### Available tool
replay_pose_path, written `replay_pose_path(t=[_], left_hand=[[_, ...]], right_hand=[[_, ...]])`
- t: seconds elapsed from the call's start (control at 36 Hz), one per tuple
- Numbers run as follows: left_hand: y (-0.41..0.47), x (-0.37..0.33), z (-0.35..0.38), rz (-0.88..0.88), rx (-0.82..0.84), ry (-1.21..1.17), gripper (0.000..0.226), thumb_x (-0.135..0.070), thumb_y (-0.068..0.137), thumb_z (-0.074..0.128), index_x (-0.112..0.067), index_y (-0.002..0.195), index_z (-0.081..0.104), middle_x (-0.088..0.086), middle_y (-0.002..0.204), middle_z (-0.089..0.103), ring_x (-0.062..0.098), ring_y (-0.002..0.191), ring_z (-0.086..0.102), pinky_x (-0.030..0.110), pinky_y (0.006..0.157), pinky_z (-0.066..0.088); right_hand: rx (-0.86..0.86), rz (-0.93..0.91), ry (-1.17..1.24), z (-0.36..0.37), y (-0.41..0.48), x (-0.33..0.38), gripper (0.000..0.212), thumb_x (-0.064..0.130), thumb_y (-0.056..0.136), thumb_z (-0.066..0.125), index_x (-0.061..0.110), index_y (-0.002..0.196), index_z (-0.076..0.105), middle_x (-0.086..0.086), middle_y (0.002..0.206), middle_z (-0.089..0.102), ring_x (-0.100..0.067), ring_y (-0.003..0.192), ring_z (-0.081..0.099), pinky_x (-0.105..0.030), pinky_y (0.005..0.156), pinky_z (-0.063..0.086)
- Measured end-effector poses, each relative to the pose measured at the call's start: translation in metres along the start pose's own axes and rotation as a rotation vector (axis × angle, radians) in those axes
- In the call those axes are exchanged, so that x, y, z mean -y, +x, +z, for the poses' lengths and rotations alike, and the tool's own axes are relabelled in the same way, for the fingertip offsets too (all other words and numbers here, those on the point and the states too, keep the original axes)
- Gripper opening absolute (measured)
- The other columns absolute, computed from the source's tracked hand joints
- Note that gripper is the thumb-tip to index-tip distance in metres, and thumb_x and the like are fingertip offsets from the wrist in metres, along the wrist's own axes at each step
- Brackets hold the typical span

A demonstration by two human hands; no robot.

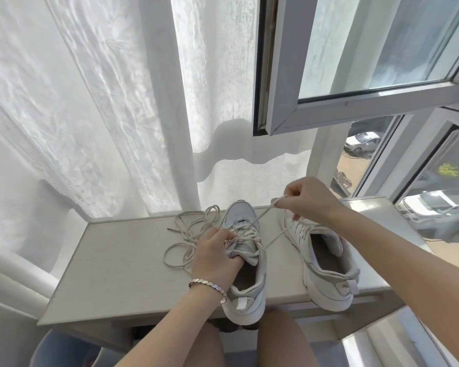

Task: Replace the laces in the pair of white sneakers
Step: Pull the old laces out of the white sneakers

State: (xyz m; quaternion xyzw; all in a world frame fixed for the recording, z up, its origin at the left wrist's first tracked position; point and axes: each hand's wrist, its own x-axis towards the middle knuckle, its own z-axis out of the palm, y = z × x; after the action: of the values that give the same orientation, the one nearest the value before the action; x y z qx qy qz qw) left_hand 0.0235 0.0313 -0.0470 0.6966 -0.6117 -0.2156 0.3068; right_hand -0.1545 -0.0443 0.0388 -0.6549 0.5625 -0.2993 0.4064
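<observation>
Two white sneakers stand on a pale table (122, 274), toes pointing away from me. My left hand (214, 251) grips the tongue and eyelet area of the left sneaker (247, 287). My right hand (306, 200) is raised above the shoes and pinches a cream lace (261, 217) that runs taut down to the left sneaker's eyelets. The right sneaker (326, 266) stands beside it with its opening empty. A loose cream lace (188, 234) lies in coils on the table to the left of the shoes.
A white sheer curtain (104, 115) hangs behind the table. An open window sash (355, 75) juts in above right, with parked cars outside below. My knees sit under the table's front edge.
</observation>
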Motion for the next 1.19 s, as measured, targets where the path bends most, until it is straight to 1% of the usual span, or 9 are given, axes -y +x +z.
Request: replay_pose_path(t=[0.08,0.25,0.36,0.44,0.56,0.61,0.81,1.08,1.19], left_hand=[[-0.001,0.001,0.001,0.002,-0.023,0.000,0.025,-0.015,0.070,0.069,-0.030,0.084,0.055,-0.016,0.092,0.050,0.007,0.092,0.050,0.004,0.061,0.030],[0.000,0.006,0.003,0.027,-0.041,-0.038,0.025,-0.017,0.068,0.070,-0.032,0.081,0.054,-0.015,0.091,0.053,0.010,0.092,0.052,0.018,0.070,0.031],[-0.001,0.005,0.005,0.021,-0.063,-0.037,0.025,-0.019,0.069,0.070,-0.033,0.081,0.054,-0.015,0.092,0.053,0.009,0.093,0.052,0.018,0.069,0.030],[-0.001,0.004,0.006,0.013,-0.060,-0.064,0.023,-0.020,0.070,0.070,-0.033,0.082,0.056,-0.015,0.093,0.054,0.010,0.094,0.053,0.021,0.073,0.036],[-0.002,0.004,0.005,0.005,-0.057,-0.070,0.023,-0.020,0.069,0.070,-0.033,0.083,0.058,-0.016,0.094,0.055,0.008,0.094,0.053,0.019,0.074,0.036],[-0.002,0.003,0.004,-0.010,-0.055,-0.086,0.024,-0.020,0.069,0.070,-0.035,0.083,0.058,-0.016,0.095,0.056,0.007,0.095,0.053,0.020,0.075,0.037],[-0.008,0.001,0.000,-0.055,-0.037,-0.188,0.032,-0.016,0.068,0.070,-0.040,0.085,0.056,-0.012,0.096,0.060,0.006,0.093,0.054,0.010,0.070,0.034],[-0.011,0.000,-0.002,-0.161,-0.059,-0.258,0.026,-0.013,0.067,0.070,-0.027,0.087,0.061,-0.012,0.091,0.063,0.009,0.092,0.056,0.020,0.076,0.038],[-0.011,-0.001,-0.001,-0.177,-0.085,-0.263,0.024,-0.013,0.067,0.070,-0.027,0.082,0.060,-0.012,0.088,0.064,0.009,0.088,0.057,0.021,0.073,0.039]], right_hand=[[0.134,0.132,0.224,0.003,0.007,0.003,0.043,0.010,0.084,0.067,0.012,0.051,0.040,0.001,0.043,0.035,-0.010,0.039,0.035,-0.019,0.042,0.041],[-0.164,-0.437,-0.988,-0.023,0.011,0.006,0.053,0.014,0.078,0.070,0.014,0.050,0.025,0.003,0.045,0.024,-0.021,0.046,0.031,-0.023,0.050,0.027],[-0.209,-0.218,-0.924,-0.052,0.024,0.008,0.043,0.023,0.091,0.050,0.012,0.053,0.032,-0.001,0.055,0.035,-0.024,0.065,0.040,-0.028,0.057,0.031],[0.110,-0.074,-0.883,-0.051,0.017,0.012,0.035,0.025,0.084,0.057,0.013,0.057,0.039,0.001,0.060,0.042,-0.018,0.064,0.041,-0.028,0.057,0.032],[0.889,0.295,-0.826,-0.025,-0.018,0.037,0.022,0.045,0.080,0.067,0.023,0.079,0.065,0.006,0.073,0.059,-0.009,0.068,0.055,-0.018,0.068,0.044],[1.016,0.330,-0.801,-0.016,-0.031,0.048,0.021,0.050,0.083,0.062,0.030,0.085,0.068,0.011,0.085,0.068,-0.001,0.079,0.062,-0.016,0.076,0.046],[0.386,-0.274,-0.734,0.044,-0.016,0.030,0.027,0.033,0.092,0.054,0.018,0.111,0.064,0.006,0.097,0.056,-0.007,0.085,0.048,-0.022,0.076,0.039],[0.477,-0.256,-1.025,0.082,0.007,0.023,0.033,0.026,0.098,0.042,0.003,0.103,0.065,-0.011,0.104,0.063,-0.026,0.093,0.060,-0.031,0.071,0.040],[0.582,-0.228,-0.832,0.077,0.001,0.021,0.038,0.021,0.102,0.029,0.013,0.067,0.043,-0.008,0.080,0.051,-0.020,0.078,0.045,-0.027,0.072,0.034]])
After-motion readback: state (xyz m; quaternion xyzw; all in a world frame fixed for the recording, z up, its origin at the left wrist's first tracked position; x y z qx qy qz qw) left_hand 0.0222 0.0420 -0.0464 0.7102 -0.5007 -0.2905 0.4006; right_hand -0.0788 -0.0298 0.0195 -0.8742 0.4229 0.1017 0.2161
